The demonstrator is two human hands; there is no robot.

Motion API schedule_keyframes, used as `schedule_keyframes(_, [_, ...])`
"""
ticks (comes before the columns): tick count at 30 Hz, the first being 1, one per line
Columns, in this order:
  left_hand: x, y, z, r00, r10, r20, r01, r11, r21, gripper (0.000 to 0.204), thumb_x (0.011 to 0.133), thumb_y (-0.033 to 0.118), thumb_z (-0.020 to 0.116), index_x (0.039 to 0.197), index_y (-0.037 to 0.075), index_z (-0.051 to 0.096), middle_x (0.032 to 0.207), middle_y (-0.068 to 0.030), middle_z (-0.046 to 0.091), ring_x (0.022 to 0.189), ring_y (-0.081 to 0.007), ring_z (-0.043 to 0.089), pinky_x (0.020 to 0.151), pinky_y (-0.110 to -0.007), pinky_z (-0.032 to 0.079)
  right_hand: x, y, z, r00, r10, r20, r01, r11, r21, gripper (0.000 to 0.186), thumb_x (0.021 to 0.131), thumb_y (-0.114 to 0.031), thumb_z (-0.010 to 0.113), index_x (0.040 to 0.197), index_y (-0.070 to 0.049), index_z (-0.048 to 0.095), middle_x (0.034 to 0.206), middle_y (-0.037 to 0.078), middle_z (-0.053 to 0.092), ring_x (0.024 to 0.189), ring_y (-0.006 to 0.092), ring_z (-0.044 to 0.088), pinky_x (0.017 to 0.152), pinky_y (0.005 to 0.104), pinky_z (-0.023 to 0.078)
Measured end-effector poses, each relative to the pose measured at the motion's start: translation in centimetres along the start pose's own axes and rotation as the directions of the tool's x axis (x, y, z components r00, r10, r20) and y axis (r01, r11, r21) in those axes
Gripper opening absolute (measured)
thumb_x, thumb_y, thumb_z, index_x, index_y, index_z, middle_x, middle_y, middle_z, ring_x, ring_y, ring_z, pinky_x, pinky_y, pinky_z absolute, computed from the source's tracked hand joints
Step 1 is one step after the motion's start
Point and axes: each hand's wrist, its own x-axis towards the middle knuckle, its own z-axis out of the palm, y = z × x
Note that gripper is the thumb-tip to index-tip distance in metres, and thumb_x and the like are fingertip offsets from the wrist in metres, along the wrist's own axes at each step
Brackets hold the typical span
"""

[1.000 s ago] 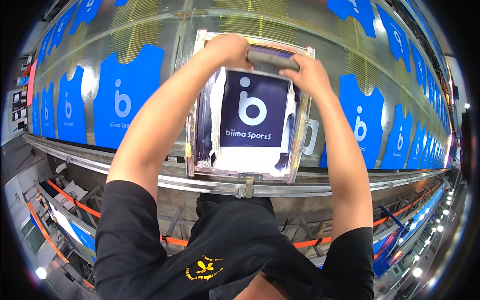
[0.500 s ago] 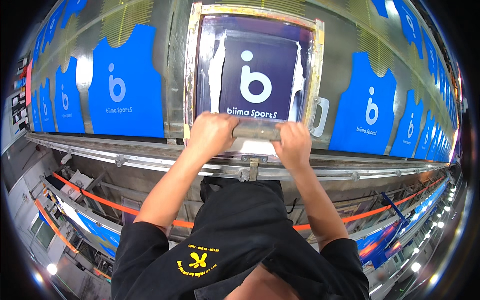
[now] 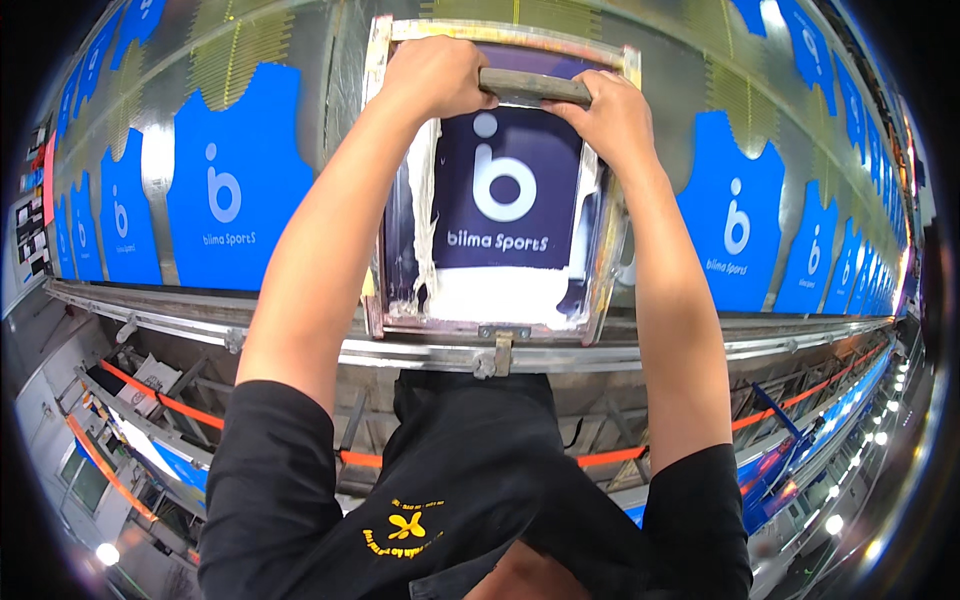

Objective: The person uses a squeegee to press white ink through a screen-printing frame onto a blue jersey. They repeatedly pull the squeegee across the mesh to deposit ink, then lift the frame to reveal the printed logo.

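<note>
Both hands grip a long wooden-handled squeegee (image 3: 535, 87) that lies crosswise at the far end of a screen-printing frame (image 3: 378, 50). At its left end is my left hand (image 3: 440, 80), fingers wrapped round it. My right hand (image 3: 612, 115) holds the other end, thumb on the near side. The dark mesh screen (image 3: 460, 135) shows a pale round emblem and a line of lettering. White ink (image 3: 495, 293) pools at the screen's near end, with smeared ink along both sides. Whatever lies beneath the screen is hidden.
A blue sleeveless shirt piece (image 3: 275, 150) with a pale emblem lies to the left, another blue shirt piece (image 3: 705, 190) to the right. Several more continue along the long table. A metal rail (image 3: 400, 355) runs along its near edge, in front of my body.
Both hands have pushed from the screen's near end to its far end, holding the squeegee. My arms are now stretched out, and the white ink at the near end is uncovered.
</note>
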Motion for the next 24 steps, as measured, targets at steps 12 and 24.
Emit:
schedule_keyframes(12, [-21.9,6.7,8.2,0.991,0.082,0.109,-0.064,0.985,-0.161,0.028,0.078,0.042,0.087,0.09,0.017,0.082,0.08,-0.0113,0.076,0.075,-0.0333,0.075,0.069,-0.046,0.059,-23.2,-7.5,-0.6,0.995,-0.063,0.08,0.057,0.995,0.076,0.04,0.069,-0.032,0.092,0.089,-0.007,0.069,0.087,0.01,0.068,0.087,0.0317,0.065,0.079,0.045,0.05])
schedule_keyframes(24, [-14.6,5.4,7.0,0.848,0.113,0.518,0.021,0.969,-0.245,0.081,0.063,0.075,0.084,0.097,0.002,0.083,0.087,-0.0196,0.078,0.087,-0.0377,0.076,0.08,-0.046,0.059,-17.2,-3.3,-1.2,0.731,0.182,0.658,-0.37,0.915,0.159,0.057,0.086,-0.051,0.084,0.11,0.0,0.076,0.104,0.018,0.078,0.096,0.0297,0.074,0.086,0.0403,0.058])
